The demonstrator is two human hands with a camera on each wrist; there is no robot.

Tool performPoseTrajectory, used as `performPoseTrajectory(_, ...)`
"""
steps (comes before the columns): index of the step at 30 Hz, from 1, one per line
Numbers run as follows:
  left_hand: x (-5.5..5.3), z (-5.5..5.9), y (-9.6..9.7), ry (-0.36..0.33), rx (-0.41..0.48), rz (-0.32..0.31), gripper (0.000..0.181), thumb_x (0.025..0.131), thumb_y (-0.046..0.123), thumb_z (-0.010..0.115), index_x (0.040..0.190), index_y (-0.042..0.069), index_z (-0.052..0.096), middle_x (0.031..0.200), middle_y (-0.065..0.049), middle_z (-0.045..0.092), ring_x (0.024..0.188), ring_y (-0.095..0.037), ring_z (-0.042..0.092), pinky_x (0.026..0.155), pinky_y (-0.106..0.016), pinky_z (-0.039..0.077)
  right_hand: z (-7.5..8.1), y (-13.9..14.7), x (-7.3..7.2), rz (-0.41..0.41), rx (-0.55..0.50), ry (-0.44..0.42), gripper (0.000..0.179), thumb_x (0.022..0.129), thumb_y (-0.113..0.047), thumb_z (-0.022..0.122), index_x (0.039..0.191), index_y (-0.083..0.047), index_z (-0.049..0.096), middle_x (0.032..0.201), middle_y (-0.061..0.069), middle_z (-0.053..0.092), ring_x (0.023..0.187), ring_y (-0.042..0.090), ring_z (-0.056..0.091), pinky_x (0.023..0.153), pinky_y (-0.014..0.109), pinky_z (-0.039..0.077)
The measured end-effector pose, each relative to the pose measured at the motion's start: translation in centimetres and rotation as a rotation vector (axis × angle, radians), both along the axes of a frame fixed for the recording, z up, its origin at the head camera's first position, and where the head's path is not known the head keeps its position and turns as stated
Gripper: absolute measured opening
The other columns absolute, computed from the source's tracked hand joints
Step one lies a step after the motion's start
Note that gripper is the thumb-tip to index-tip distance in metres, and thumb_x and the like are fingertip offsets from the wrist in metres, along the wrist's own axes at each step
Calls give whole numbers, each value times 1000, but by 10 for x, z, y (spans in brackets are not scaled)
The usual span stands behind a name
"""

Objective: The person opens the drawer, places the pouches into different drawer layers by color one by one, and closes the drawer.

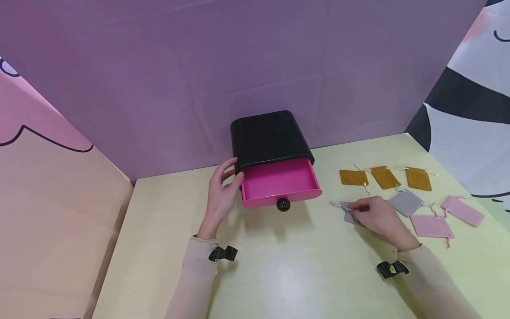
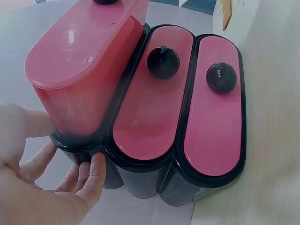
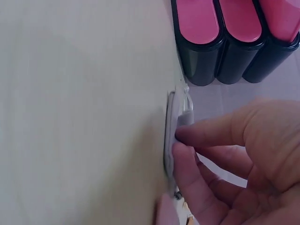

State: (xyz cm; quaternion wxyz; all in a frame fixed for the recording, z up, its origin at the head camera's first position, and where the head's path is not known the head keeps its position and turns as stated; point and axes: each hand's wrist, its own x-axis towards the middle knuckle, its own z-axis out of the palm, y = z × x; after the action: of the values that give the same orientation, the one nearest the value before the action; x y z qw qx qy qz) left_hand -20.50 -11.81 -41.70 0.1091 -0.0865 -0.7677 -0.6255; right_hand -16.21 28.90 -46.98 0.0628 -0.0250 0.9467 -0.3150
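Note:
A black mini drawer cabinet with pink drawers stands against the back wall. The top drawer is pulled out, its bare pink floor visible and a round black knob on its front. My left hand rests at the cabinet's left side, fingertips touching the black casing and thumb beside the open drawer. To the right, my right hand pinches a grey drawstring pouch between thumb and fingers, low over the table. The fingers hide part of the pouch.
Several small drawstring pouches lie at the table's right: mustard ones in a back row, such as this mustard pouch, another grey pouch, and two pink, one a pink pouch. Two lower drawers are closed. A purple wall stands behind.

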Motion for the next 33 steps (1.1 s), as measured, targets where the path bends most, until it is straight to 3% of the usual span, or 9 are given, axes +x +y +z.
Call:
performPoseTrajectory(17,0,1,0,0,-1,-5,46,104,12,66,150,14,60,157,-11,53,136,-36,59,109,-54,56,-3,3,3,-42,-88,-20,30,101,-18,71,121,5,76,106,17,77,84,20,60,59,25,46)
performPoseTrajectory(24,0,3,-1,5,7,-5,46,104,12,66,150,14,60,156,-10,54,136,-35,60,109,-54,56,8,2,6,-44,-113,4,31,102,-21,71,122,2,77,114,19,78,91,22,61,62,25,46)
performPoseTrajectory(33,0,1,1,-7,9,-3,46,104,12,66,150,14,59,157,-9,53,137,-35,59,109,-54,56,26,1,8,-24,-141,65,26,101,-16,71,118,2,78,104,16,81,75,10,70,63,23,51)
